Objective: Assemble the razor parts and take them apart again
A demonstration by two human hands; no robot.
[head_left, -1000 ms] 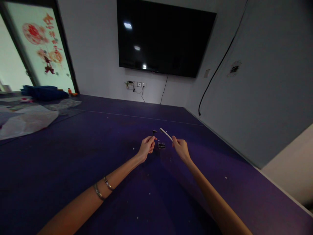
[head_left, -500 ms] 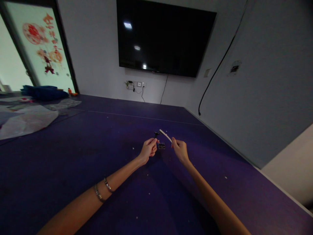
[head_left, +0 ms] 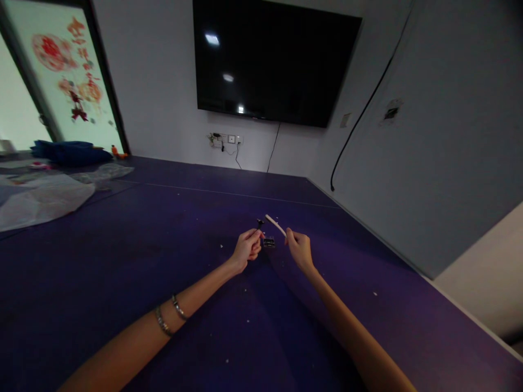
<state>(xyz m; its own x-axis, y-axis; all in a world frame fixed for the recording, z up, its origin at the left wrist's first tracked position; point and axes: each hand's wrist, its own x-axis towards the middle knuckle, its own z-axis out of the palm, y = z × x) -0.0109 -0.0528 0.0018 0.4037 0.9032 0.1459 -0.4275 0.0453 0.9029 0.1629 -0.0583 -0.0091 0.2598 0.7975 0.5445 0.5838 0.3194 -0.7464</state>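
Note:
My left hand [head_left: 246,250] is closed around a small black piece [head_left: 260,222] with a wider top, which sticks up past the fingertips; its kind is too small to make out. In my right hand [head_left: 300,249] is a slim white toothbrush-shaped stick [head_left: 275,224], gripped near its lower end. It slants up and left, its tip close to the black piece with a narrow gap showing. Between and just below the two hands, a small dark rectangular object [head_left: 268,242] lies on the purple surface [head_left: 175,261].
White flecks dot the surface. Clear plastic sheeting [head_left: 49,198] and a dark blue cloth bundle [head_left: 71,153] lie at the far left. A television [head_left: 278,62] hangs on the back wall above sockets [head_left: 231,139], and a black cable [head_left: 368,103] runs down the right wall.
The whole view has shifted very slightly. Both hands keep nearly the same pose, and the white stick's tip is a touch further from the black piece or turned a little.

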